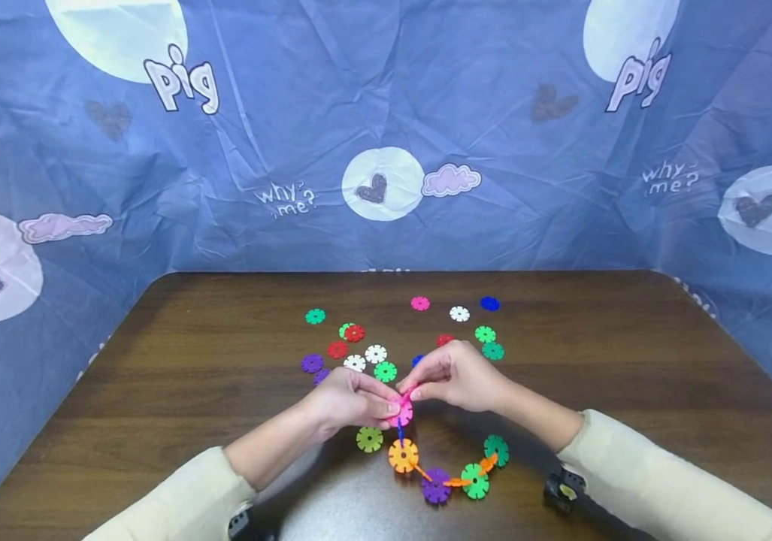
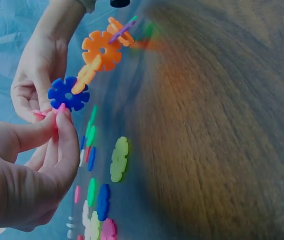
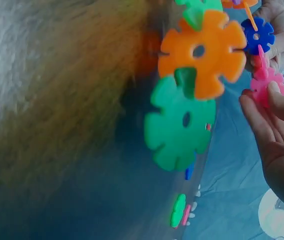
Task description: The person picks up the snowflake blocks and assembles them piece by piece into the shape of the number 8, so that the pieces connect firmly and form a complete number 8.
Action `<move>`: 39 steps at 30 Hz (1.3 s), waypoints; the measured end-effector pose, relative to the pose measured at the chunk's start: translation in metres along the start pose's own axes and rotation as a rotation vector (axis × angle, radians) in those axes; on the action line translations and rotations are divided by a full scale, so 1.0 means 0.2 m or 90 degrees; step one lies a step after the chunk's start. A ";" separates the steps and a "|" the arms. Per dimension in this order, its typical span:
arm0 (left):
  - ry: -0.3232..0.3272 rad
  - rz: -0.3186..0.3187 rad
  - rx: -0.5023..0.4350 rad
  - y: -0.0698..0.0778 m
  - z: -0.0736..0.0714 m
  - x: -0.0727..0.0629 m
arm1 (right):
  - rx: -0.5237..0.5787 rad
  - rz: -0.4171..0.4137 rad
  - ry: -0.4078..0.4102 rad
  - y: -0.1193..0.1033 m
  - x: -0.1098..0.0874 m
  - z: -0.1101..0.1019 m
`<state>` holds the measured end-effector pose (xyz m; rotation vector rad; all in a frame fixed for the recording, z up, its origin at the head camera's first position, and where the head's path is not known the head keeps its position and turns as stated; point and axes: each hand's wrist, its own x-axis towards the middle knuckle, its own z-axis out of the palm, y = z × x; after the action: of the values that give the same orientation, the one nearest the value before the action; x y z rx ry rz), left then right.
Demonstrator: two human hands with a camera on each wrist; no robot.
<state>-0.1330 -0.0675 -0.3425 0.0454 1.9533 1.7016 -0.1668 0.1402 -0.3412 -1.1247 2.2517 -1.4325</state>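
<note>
Blue printed cloth point(image 1: 331, 98) at far side. Brown wood surface point(image 1: 196, 330) in front of it. Cream sleeves point(image 1: 670, 481) come in from near left and near right. Right hand point(image 1: 470, 379): thumb and fingers together, pinching the upper pink disc point(image 3: 276, 79). Left hand point(image 1: 352, 398): also clamped, thumb and fingers on the lower pink disc point(image 1: 402, 415), just left of the right hand. The two pink discs touch, at the chain's raised end.

Chain point(image 1: 436, 492) of slotted discs runs from the hands toward near side, then curves right: blue disc point(image 2: 62, 96) below the pinks, then orange, purple and green ones, teal disc point(image 1: 498, 446) at right end. Loose yellow-green disc point(image 1: 370, 439) left of chain. Other loose discs beyond hands: purple disc point(image 1: 312, 364) left, white disc point(image 1: 459, 314) far right.
</note>
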 end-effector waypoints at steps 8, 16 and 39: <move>0.006 0.002 -0.013 -0.02 0.00 0.00 | -0.051 0.079 0.069 0.05 0.00 -0.20; 0.033 0.001 -0.025 -0.02 0.00 0.01 | -0.314 0.297 0.155 0.16 -0.07 -0.43; 0.092 0.009 -0.019 -0.01 0.01 0.03 | -0.167 0.431 0.161 0.19 -0.10 -0.37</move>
<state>-0.1373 -0.0637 -0.3477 -0.0764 2.0355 1.7865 -0.2141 0.2123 -0.3414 -0.1667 2.6733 -1.0543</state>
